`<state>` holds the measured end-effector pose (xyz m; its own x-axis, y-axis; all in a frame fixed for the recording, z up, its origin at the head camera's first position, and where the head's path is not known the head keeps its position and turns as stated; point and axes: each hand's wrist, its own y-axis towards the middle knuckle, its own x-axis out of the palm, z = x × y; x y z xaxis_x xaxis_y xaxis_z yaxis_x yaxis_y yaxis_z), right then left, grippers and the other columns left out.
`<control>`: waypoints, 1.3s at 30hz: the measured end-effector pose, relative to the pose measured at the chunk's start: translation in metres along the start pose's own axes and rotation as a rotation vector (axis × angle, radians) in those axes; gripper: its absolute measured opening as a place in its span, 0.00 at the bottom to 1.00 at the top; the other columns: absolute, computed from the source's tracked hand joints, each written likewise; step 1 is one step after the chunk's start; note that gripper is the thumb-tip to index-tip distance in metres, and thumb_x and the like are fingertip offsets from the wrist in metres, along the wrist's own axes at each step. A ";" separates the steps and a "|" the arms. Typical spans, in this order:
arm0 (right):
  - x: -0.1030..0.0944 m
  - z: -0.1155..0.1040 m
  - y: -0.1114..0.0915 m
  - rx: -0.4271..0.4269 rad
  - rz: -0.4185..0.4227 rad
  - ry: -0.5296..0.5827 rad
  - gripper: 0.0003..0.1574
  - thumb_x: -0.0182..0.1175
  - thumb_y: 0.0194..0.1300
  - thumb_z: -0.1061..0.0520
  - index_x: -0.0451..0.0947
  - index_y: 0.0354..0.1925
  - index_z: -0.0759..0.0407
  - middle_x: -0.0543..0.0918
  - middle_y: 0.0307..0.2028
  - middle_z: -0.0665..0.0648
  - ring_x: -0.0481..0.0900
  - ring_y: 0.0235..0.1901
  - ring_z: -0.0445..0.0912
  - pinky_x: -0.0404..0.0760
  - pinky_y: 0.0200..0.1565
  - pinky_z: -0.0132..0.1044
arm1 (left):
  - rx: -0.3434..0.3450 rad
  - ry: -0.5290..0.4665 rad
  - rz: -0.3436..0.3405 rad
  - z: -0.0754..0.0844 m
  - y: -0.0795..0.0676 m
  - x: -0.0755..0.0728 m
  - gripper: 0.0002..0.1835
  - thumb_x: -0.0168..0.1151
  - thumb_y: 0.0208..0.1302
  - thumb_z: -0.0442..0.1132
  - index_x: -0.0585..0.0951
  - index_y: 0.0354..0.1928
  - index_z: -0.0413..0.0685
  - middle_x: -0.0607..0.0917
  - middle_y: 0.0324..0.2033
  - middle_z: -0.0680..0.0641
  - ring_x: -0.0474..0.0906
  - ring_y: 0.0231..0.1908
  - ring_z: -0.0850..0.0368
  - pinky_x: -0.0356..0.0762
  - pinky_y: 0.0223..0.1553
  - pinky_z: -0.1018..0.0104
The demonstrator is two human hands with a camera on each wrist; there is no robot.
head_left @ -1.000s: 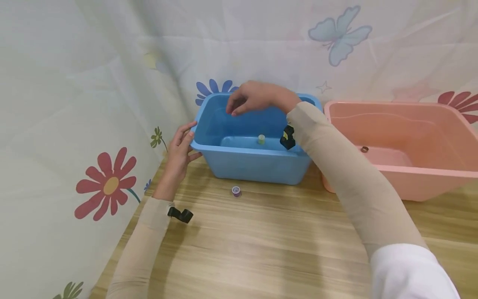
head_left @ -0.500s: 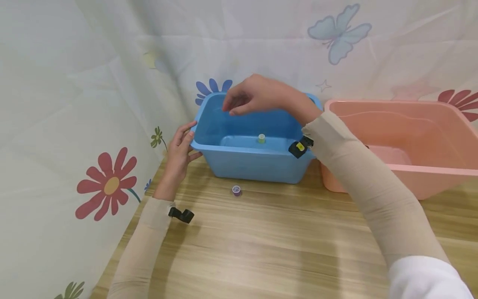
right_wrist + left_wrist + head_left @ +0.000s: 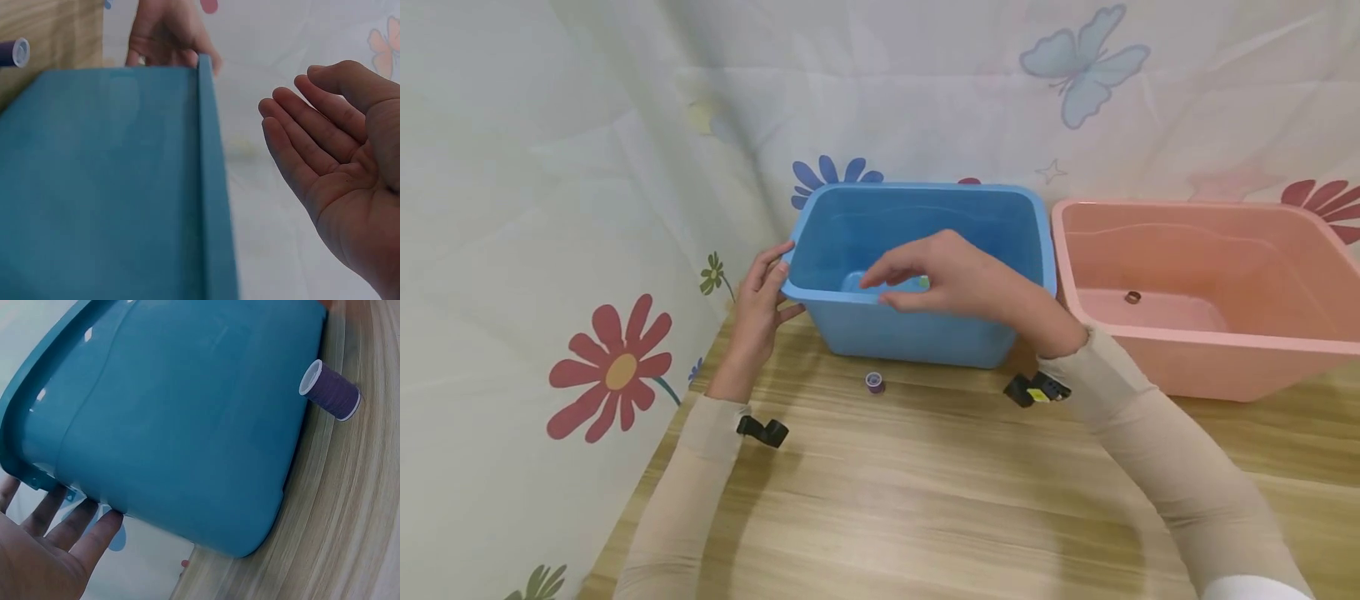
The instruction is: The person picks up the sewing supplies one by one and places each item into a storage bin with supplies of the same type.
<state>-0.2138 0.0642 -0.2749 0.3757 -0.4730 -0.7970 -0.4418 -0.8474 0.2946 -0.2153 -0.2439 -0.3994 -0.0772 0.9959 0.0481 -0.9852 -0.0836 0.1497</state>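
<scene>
My left hand holds the left end of the blue plastic bin by its rim; in the left wrist view its fingers touch the outer wall under that rim. Over the bin's front rim hovers my right hand, fingers loosely bent and thumb apart. The right wrist view shows its palm with nothing in it. A purple spool of thread stands on the table before the bin, seen also as a spool in the left wrist view. Inside the bin, a small yellow-green item is mostly hidden by the right hand.
A pink bin stands to the right of the blue one, with a small brown round item on its floor. Both are on a wood-grain table. A flower-printed cloth hangs behind and to the left.
My right hand has come down and toward me, from over the far part of the blue bin to its front rim. The left hand and the purple spool of thread have stayed put.
</scene>
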 end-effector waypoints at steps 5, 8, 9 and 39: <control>0.027 0.003 -0.017 -0.037 0.024 0.030 0.18 0.66 0.70 0.57 0.84 0.56 0.56 0.88 0.51 0.52 0.86 0.50 0.46 0.84 0.51 0.40 | -0.007 -0.002 0.006 0.001 0.000 -0.001 0.23 0.57 0.76 0.53 0.74 0.70 0.62 0.75 0.62 0.45 0.81 0.55 0.41 0.86 0.42 0.59; 0.041 0.006 -0.025 -0.034 0.034 0.049 0.18 0.66 0.70 0.56 0.84 0.57 0.55 0.88 0.52 0.52 0.85 0.52 0.44 0.84 0.50 0.38 | -0.010 -0.003 0.016 0.000 -0.001 -0.001 0.23 0.57 0.76 0.53 0.74 0.70 0.62 0.75 0.62 0.45 0.80 0.56 0.39 0.86 0.42 0.59; 0.044 0.007 -0.028 -0.032 0.037 0.055 0.18 0.66 0.70 0.56 0.84 0.57 0.55 0.88 0.51 0.51 0.85 0.52 0.43 0.83 0.49 0.38 | -0.010 -0.002 0.018 0.000 -0.001 -0.001 0.23 0.57 0.76 0.53 0.74 0.70 0.62 0.75 0.62 0.44 0.80 0.56 0.38 0.86 0.42 0.59; 0.140 0.050 -0.050 0.232 0.061 0.036 0.25 0.69 0.67 0.54 0.82 0.60 0.59 0.86 0.55 0.55 0.82 0.58 0.49 0.79 0.60 0.46 | -0.017 -0.002 0.013 0.002 -0.001 -0.007 0.23 0.58 0.76 0.53 0.74 0.70 0.62 0.75 0.60 0.46 0.79 0.55 0.38 0.86 0.43 0.58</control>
<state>-0.1794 0.0524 -0.4274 0.3695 -0.5329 -0.7612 -0.6384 -0.7409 0.2087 -0.2135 -0.2510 -0.3983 -0.0894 0.9946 0.0522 -0.9867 -0.0956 0.1317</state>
